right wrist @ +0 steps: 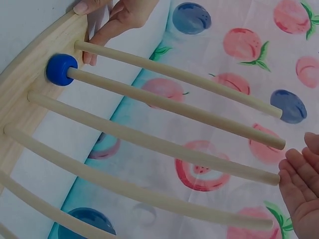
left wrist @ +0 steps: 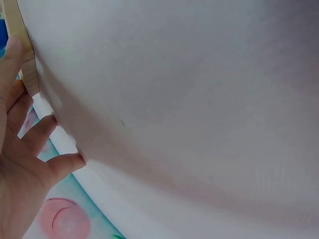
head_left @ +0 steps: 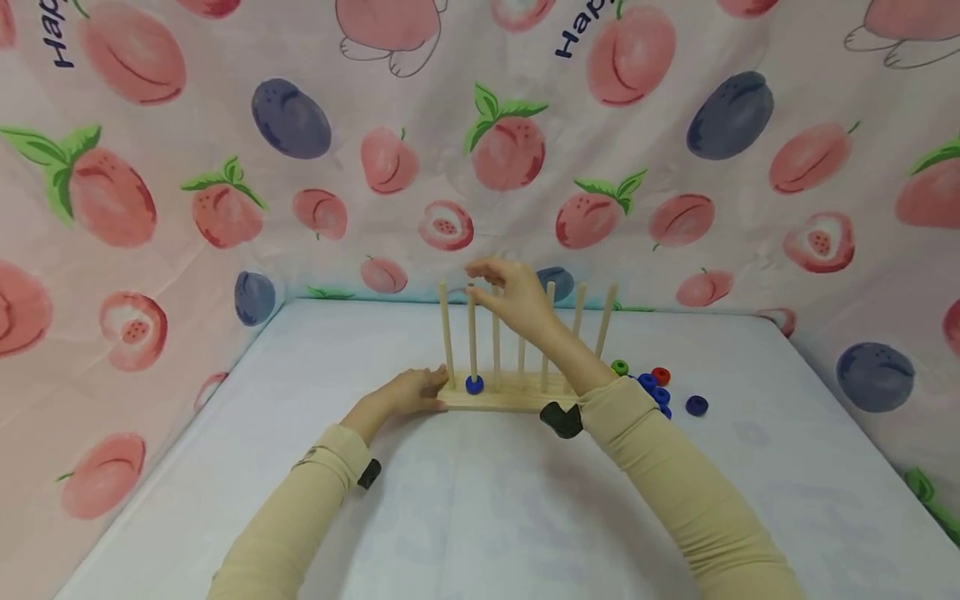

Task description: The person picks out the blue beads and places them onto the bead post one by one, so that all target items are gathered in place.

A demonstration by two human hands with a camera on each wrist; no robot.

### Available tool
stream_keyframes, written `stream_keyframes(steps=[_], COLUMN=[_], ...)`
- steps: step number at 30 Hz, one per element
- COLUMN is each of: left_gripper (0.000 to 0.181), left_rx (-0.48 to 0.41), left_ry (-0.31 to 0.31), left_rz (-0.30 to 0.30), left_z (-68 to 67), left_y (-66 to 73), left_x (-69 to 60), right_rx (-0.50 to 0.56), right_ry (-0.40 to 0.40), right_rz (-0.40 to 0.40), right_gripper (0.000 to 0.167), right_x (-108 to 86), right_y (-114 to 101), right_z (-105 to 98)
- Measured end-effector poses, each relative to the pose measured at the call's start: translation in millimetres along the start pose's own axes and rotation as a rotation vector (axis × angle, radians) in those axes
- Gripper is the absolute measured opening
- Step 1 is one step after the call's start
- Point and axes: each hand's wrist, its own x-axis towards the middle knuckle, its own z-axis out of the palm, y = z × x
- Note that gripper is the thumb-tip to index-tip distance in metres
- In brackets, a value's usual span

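A wooden rack [head_left: 517,402] with a long base and several upright pegs stands on the table. One blue bead [head_left: 474,385] sits at the foot of the second peg from the left, seen also in the right wrist view as a blue bead [right wrist: 59,69] round the peg. My left hand [head_left: 408,392] grips the base's left end, its thumb on the front face; in the left wrist view the hand's other fingers [left wrist: 40,132] spread past the end. At the top of the second peg is my right hand [head_left: 525,302], fingers loosely bent and nothing visible between them.
Right of the rack lie several loose beads: a green bead [head_left: 619,367], a red bead [head_left: 661,376], blue beads [head_left: 661,397] in a cluster, and a dark blue bead [head_left: 697,406] apart. Behind the white table [head_left: 465,517] hangs a peach-print cloth [head_left: 390,108].
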Motion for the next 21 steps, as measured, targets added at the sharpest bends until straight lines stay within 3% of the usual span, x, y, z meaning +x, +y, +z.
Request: stream_keyframes(steps=[13, 21], left_gripper=[0.064, 0.064], left_rx=[-0.018, 0.004], left_ry=[-0.001, 0.0], left_rz=[-0.038, -0.016], left_z=[0.4, -1.7], left_y=[2.2, 2.4], left_x=[-2.3, -1.9], right_rx=[0.056, 0.056], right_ry=[0.094, 0.085], right_rz=[-0.081, -0.072], right_gripper=[0.023, 0.024], right_x=[-10.1, -27.4], right_y=[-2.2, 0.3], right_z=[-3.7, -14.4])
